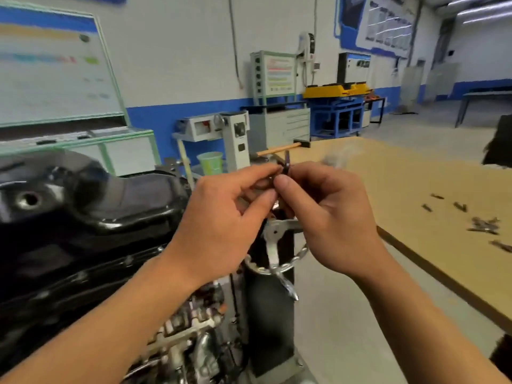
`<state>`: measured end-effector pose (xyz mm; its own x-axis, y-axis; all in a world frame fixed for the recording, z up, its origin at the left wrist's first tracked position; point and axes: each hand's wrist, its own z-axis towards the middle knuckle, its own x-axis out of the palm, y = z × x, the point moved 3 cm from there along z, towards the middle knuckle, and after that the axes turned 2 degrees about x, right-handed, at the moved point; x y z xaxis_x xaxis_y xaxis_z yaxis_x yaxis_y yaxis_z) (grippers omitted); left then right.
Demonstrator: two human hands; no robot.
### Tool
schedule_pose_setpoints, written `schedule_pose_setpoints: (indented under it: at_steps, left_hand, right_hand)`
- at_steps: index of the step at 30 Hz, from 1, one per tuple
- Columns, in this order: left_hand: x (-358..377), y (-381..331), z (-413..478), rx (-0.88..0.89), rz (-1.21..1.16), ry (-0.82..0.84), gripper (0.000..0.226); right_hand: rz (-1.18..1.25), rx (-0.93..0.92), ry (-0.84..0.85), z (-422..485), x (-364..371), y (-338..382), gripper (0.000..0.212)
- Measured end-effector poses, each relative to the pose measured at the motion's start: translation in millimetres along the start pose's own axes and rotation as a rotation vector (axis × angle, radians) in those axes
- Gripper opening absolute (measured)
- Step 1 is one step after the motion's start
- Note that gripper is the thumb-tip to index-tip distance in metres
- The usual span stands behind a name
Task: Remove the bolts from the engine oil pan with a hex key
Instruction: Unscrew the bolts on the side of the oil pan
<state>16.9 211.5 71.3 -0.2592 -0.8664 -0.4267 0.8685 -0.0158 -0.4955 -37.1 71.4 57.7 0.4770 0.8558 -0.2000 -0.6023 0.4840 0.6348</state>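
**Grip.** Left hand and right hand meet at chest height, fingertips together. Both pinch one small dark hex key. Its short end sticks up above the fingertips; the rest is hidden between the fingers. The right thumb presses it from below and the left forefinger touches it from the side. It is too blurred to tell whether a bolt sits on it.

**Below the hands.** A metal chain loops around a dark upright stand. A flat steel bracket hangs just above the chain.

**Left.** The black oil pan is glossy and faces up. It has a round hole on its left side. It sits on the engine, whose metal parts show beneath it. The hands are held apart from the pan, to its right.

**Right.** A wooden table. Loose bolts lie scattered near its right edge, well apart from the hands. A hammer with a wooden handle lies at the far corner, just behind the fingertips in this view.

**Behind.** A green cup stands beside a grey machine.
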Motion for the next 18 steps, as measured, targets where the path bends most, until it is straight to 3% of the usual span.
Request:
schedule_pose_setpoints:
  at_steps: [7, 10, 18]
  left_hand:
    - [-106.7, 47.6, -47.9, -0.245, 0.151, 0.025, 0.028]
    - [-116.0, 67.1, -54.7, -0.293, 0.19, 0.082, 0.029]
    - [-121.1, 99.4, -66.0, -0.286, 0.183, -0.052, 0.021]
  right_hand:
    - [0.092, -0.141, 0.191, 14.0, 126.5, -6.5, 0.013]
    - [0.116, -0.099, 0.227, 14.1, 146.2, -21.1, 0.012]
    - [0.073, -0.114, 0.337, 32.1, 164.3, -28.9, 0.014]
